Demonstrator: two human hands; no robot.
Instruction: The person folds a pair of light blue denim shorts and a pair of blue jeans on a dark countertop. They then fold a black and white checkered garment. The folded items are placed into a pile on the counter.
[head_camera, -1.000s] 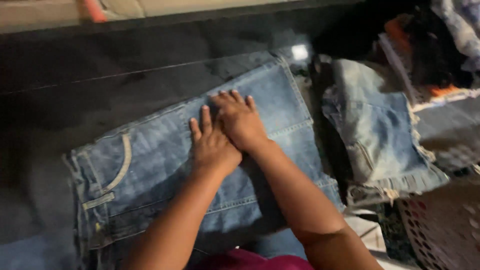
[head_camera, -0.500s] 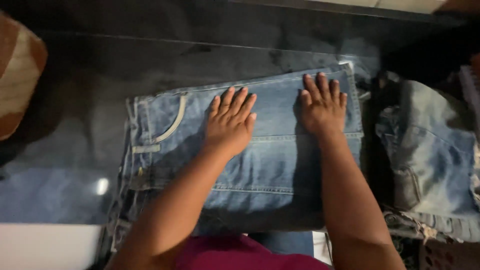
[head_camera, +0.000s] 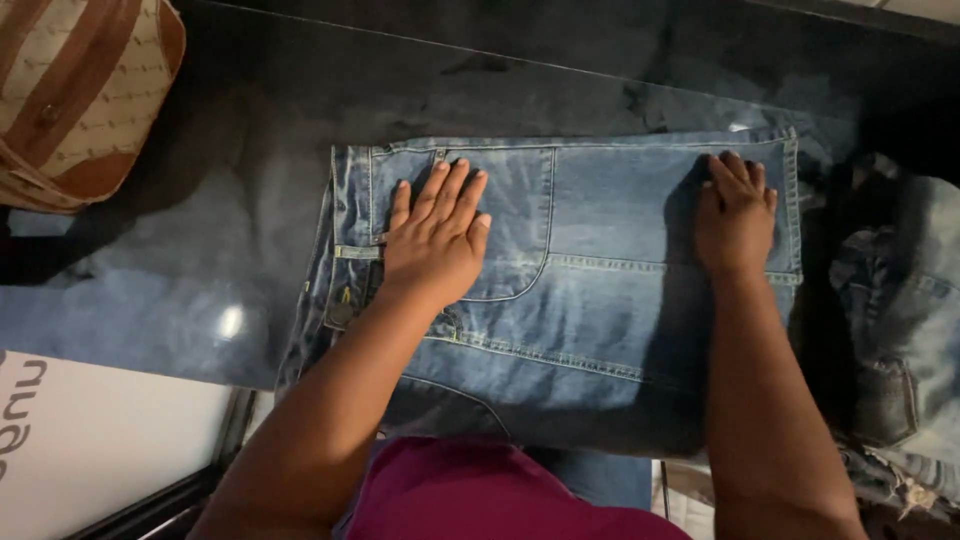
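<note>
On the dark glossy worktop (head_camera: 250, 200), left hand (head_camera: 435, 240) and right hand (head_camera: 735, 215) lie flat, fingers spread, grasping nothing, pinning folded denim jeans (head_camera: 600, 300) smooth.

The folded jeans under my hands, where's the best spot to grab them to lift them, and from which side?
Probably the waistband end of the folded jeans, from the left beside your left hand: layers are thick there, with a belt loop. Your right hand can pinch the opposite folded edge.

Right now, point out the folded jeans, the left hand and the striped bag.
folded jeans (head_camera: 610, 300), head view, bare denim between the hands
left hand (head_camera: 435, 245), head view, back of the hand
striped bag (head_camera: 85, 95), head view, its side panel
</note>
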